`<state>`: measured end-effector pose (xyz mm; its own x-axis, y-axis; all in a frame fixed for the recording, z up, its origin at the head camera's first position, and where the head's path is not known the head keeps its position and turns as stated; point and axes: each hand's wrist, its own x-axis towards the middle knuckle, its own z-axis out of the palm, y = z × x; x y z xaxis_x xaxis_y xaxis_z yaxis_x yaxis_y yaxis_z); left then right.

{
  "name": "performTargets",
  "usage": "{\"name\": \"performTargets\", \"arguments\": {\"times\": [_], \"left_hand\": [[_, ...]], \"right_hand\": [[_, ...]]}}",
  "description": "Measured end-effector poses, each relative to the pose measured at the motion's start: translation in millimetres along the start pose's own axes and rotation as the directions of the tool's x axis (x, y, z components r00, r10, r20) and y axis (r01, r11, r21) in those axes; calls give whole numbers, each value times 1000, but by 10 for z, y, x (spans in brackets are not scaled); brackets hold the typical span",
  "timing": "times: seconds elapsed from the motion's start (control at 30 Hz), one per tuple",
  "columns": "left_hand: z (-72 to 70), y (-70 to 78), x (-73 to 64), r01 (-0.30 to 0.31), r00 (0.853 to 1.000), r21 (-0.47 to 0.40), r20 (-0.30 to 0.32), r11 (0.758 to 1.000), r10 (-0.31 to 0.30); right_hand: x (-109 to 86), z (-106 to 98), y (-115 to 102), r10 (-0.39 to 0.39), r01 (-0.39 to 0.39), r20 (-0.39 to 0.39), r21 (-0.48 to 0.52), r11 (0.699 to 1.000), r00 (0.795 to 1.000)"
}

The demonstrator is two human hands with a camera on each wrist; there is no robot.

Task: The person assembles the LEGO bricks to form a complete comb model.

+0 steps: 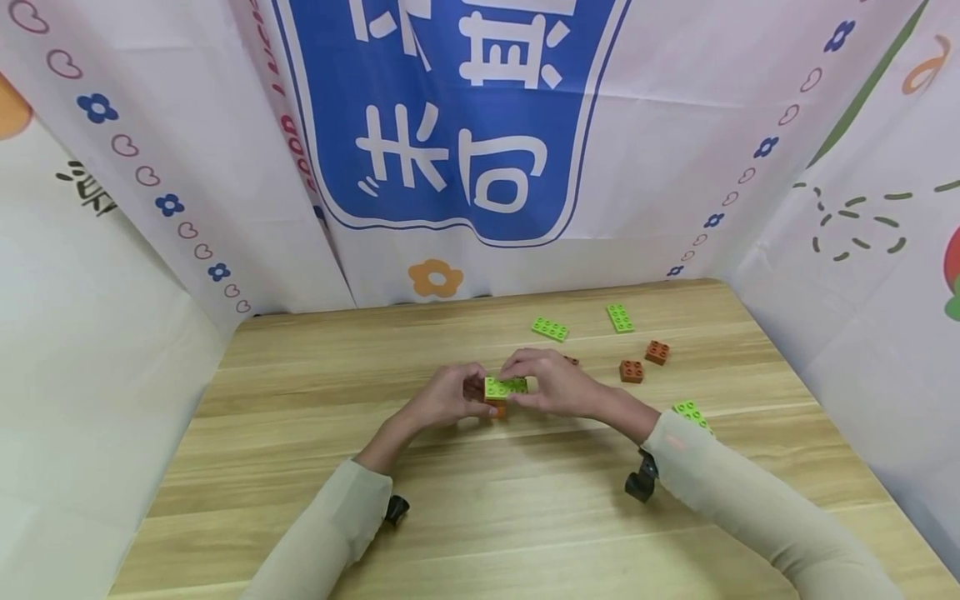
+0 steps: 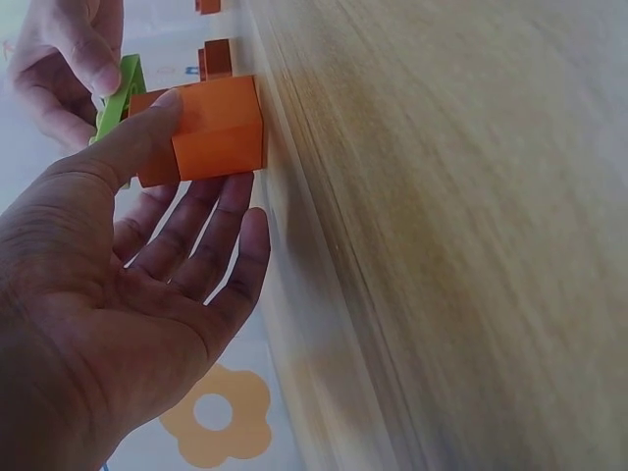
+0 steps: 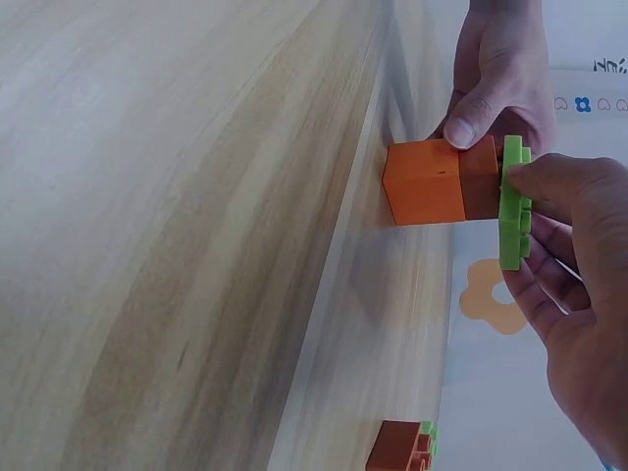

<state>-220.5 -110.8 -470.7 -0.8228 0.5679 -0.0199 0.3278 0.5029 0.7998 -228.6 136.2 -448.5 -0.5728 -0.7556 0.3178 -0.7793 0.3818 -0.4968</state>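
Between the side edges of the desk (image 1: 315, 383), the left hand (image 1: 447, 395) gripped an orange-and-brown stack (image 3: 439, 183), apparently for steadiness; the right hand (image 1: 558, 384) pinched a green brick (image 3: 509, 218) at its top.

Green plate (image 3: 510, 216) in right grip (image 3: 594, 275)

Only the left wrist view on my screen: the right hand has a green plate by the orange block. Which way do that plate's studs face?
Observer: Upward; the head view shows the studded top of the green plate in the right hand.
Operator: Any other green pieces about?
Observer: Three: two loose plates near the table's far edge, and one green piece partly hidden by the right sleeve.
Operator: And how many loose brown blocks altogether?
Observer: The head view shows three brown blocks, counting one mostly hidden behind the right hand.
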Motion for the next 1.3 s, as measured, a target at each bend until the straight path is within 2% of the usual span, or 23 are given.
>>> {"name": "performTargets", "arguments": {"times": [0.4,0.73,1.07,1.3], "left_hand": [[-17,2,-1,-5,1000,31,-14,999,5],[-22,19,1,-3,1000,46,-22,999,4],[-17,29,-14,-6,1000,4,-13,1000,6],[-6,13,-15,2,1000,16,-15,1000,-2]], "right_hand": [[51,-5,-21,-27,27,-14,-24,999,1000],[76,-34,-38,-61,61,8,-27,998,998],[60,-22,-79,-92,92,5,-114,989,996],[103,-52,-118,-31,36,52,-94,995,998]]}}
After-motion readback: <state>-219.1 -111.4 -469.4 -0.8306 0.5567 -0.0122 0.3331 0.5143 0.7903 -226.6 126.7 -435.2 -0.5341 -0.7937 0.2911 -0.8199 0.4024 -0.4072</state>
